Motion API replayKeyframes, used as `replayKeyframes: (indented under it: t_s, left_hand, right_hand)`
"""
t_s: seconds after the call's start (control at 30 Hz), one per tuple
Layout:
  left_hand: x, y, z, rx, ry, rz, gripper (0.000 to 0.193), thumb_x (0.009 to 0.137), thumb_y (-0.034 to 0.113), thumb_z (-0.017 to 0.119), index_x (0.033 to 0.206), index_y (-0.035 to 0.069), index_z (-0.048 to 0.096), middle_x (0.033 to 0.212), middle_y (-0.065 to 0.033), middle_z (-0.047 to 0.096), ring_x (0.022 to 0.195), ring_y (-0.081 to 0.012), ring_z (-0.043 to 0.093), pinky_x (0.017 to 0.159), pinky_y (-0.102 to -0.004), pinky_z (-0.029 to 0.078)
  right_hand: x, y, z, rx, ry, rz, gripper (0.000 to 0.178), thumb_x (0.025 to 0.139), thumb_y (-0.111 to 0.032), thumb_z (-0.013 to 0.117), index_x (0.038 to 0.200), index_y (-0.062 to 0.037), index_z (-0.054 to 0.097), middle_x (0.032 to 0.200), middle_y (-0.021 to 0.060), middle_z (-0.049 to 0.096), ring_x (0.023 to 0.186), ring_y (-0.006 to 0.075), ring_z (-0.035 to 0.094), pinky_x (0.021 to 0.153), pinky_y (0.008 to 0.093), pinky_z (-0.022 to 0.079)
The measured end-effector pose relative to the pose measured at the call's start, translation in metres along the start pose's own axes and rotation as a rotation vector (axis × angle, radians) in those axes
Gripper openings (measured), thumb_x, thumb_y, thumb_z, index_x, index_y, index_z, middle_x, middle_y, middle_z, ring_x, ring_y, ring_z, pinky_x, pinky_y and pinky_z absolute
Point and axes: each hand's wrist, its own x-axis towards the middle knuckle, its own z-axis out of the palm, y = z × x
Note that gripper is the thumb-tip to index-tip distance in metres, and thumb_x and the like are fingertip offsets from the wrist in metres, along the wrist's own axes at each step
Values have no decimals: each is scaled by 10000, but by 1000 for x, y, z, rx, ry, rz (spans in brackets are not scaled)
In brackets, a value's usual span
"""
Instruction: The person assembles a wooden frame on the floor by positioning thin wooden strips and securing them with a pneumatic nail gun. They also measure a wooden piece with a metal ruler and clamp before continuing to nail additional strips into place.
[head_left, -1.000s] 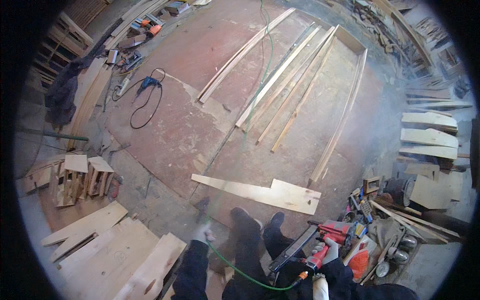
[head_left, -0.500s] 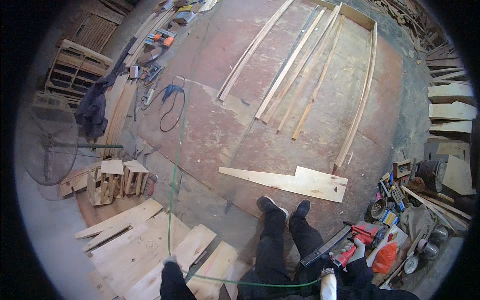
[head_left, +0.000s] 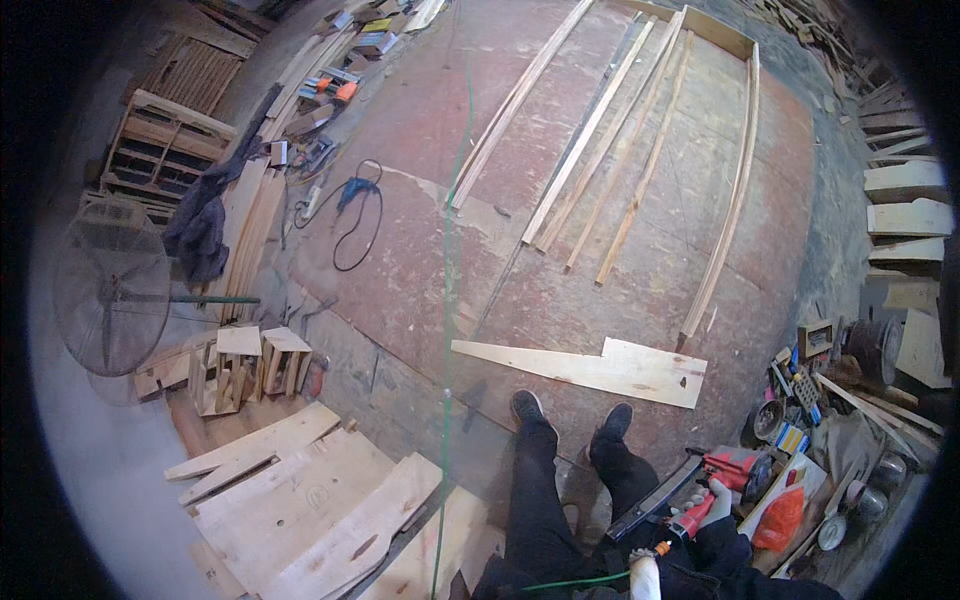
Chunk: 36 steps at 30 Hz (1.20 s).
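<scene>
Watching from far off, I found the nail gun (head_left: pixel 737 466) low on the right, just beside the person's right leg (head_left: pixel 622 468), its long dark magazine (head_left: pixel 655 497) slanting down toward the lower edge. The right hand (head_left: pixel 716 505), in what looked like a pale glove, had its fingers curled around the red handle (head_left: pixel 690 520); I could not make out whether one lay on the trigger. The left hand was nowhere in sight, so I could not tell whether it was spread or pinching anything.

I judged the tool stiff and fairly heavy, weighted toward its red end, so that a loose wrist would let it tip. The handle seemed the right place for the hold, and the magazine could steady it if a second hand came. Its casing looked smooth, perhaps slippery under a dusty glove. The green hose (head_left: pixel 447 330) was soft and would tug, I reckoned; one stretch met an orange fitting (head_left: pixel 662 548) by the handle's lower end, another ran up across the floor (head_left: pixel 560 300). Ahead of the shoes (head_left: pixel 612 422) lay a stepped wooden board (head_left: pixel 650 374), likely light, stiff, and fragile at its narrow tip.
</scene>
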Motion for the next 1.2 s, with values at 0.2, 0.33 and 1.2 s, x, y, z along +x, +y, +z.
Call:
replayKeyframes:
  t_s: [0.2,0.33,1.2]
  left_hand:
    - [17,3,-23,151,-87,1,216,931,287,652,941,71,662,713,-72,588,517,-220,556,477,-403,495]
    - [36,8,-45,223,-149,2,231,931,299,648,944,69,668,720,-76,601,528,-222,569,488,-402,498]
    - [112,-27,-123,556,-401,-2,336,932,381,627,965,57,707,765,-102,685,603,-236,651,564,-396,519]
  right_hand:
    - [24,38,8,-24,61,-28,304,919,-389,619,768,-164,481,656,-22,472,590,187,502,593,365,443]
    - [25,76,40,-10,95,-101,266,931,-364,616,811,-163,489,685,-23,473,604,172,514,580,382,462]
    - [43,232,134,34,48,-7,232,938,-293,644,843,-152,485,722,6,481,631,195,509,600,393,472]
